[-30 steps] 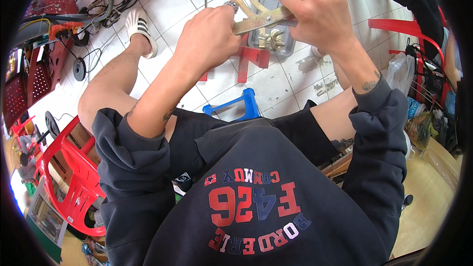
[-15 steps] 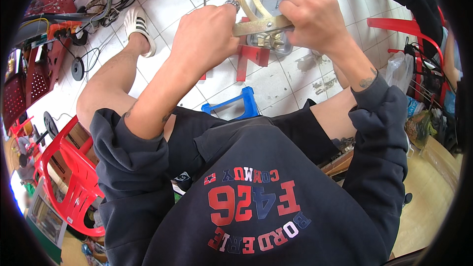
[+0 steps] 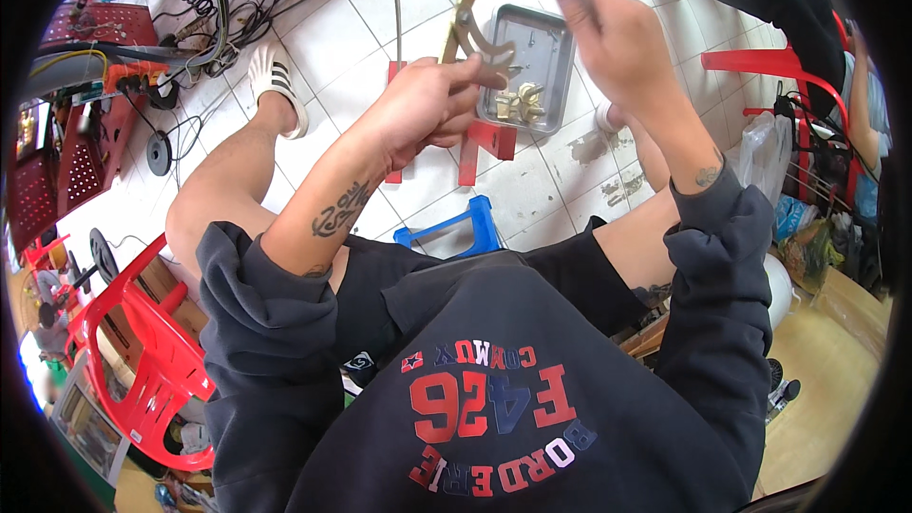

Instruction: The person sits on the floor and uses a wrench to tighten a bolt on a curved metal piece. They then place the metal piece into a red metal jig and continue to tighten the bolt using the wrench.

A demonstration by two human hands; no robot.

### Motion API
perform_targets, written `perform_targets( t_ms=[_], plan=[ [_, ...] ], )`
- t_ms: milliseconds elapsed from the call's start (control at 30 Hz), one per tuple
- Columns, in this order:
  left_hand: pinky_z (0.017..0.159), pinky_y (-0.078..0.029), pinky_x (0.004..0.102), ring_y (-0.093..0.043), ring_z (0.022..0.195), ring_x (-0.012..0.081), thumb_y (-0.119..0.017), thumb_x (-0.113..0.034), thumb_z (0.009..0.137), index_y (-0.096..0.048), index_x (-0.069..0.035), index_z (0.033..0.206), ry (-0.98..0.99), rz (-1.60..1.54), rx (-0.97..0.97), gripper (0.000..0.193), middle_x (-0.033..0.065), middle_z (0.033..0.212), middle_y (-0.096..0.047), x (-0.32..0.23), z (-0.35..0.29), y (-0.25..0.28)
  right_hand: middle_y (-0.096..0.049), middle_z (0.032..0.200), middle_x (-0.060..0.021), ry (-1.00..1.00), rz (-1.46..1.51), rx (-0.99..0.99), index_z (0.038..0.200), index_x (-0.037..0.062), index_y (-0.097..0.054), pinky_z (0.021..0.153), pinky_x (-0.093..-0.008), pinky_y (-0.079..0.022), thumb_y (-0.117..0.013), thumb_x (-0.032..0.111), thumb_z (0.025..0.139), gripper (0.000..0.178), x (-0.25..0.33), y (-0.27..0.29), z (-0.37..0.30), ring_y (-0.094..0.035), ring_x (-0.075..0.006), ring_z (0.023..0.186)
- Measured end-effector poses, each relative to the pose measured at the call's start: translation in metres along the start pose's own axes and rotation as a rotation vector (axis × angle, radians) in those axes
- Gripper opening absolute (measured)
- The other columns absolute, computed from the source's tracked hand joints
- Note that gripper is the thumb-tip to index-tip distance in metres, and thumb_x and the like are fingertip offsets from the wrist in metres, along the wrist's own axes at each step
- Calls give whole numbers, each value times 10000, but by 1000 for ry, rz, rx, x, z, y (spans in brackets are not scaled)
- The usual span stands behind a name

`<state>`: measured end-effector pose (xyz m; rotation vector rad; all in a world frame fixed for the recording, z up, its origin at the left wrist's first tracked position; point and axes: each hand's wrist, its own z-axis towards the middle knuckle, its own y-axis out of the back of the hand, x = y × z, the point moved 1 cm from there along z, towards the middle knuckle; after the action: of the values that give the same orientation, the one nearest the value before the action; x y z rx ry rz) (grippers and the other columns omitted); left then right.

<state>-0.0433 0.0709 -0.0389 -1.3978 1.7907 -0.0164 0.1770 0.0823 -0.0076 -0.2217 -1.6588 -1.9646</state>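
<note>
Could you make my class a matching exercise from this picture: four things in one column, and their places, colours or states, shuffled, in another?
Column one
1. Curved metal piece
2. Tray
3. Clog
4. Stool-like frame

Column two
A. On the left foot, with dark stripes
B. Blue
C. At the fingers of the left hand
D. On the tiles, with brass-coloured pieces in it

Pairs: 1-C, 2-D, 3-A, 4-B

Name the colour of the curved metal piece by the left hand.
Brassy gold: the curved metal piece, best in the head view.
</note>
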Motion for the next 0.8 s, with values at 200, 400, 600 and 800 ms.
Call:
perform_targets(
  t_ms=[200,400,600,800],
  plan=[
    [438,-236,223,-225,439,36,-319,-372,1072,-439,122,1364,-102,-307,433,586,-90,499,-231,-12,-15,-6,-621,758,-43,-243,500,175,1009,-8,-685,667,-284,-416,-576,357,992,382,-21,-1,-3,-551,-96,715],
    [448,-378,230,-378,420,70,-451,-423,997,-549,136,1252,-247,-17,436,622,-45,464,-347,-22,-19,-2,-591,669,10,-332,904,285,836,20,-677,537,-219,-421,-721,307,910,299,7,31,-5,-517,-49,589],
    [722,-522,313,-639,769,205,-318,-519,1017,-452,3,1352,-470,192,84,635,142,907,-643,-20,-6,-3,-604,680,-3,-347,898,237,865,8,-685,538,-228,-436,-695,301,930,301,9,25,-14,-533,-56,592],
    [949,-503,424,-615,1104,282,-201,-622,1012,-456,-1,1328,-395,-249,27,742,126,1005,-605,-25,1,-9,-606,673,0,-446,873,390,903,-9,-700,561,-241,-431,-650,322,959,339,16,7,-25,-515,-64,592]
  ],
)
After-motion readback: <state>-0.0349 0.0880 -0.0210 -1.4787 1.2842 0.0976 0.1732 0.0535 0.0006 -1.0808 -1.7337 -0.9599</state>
